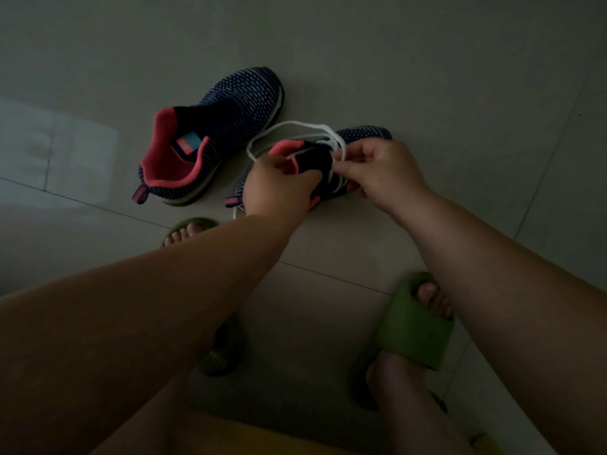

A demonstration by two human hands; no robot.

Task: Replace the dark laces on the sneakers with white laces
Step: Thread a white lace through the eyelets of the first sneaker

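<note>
Two navy knit sneakers with pink collars lie on the tiled floor. The left sneaker (226,126) has no lace in it and lies apart from both hands. My hands work on the right sneaker (361,133). A white lace (289,126) loops out above its tongue and crosses its eyelets. My left hand (279,188) grips the sneaker at its collar and covers the heel side. The fingertips of my right hand (381,172) pinch the white lace beside the tongue. No dark lace shows.
My feet in green slides stand close below the sneakers, the left foot (190,229) and the right foot (417,320). Pale floor tiles (427,77) spread all around. A yellowish edge (262,435) sits at the bottom of the view.
</note>
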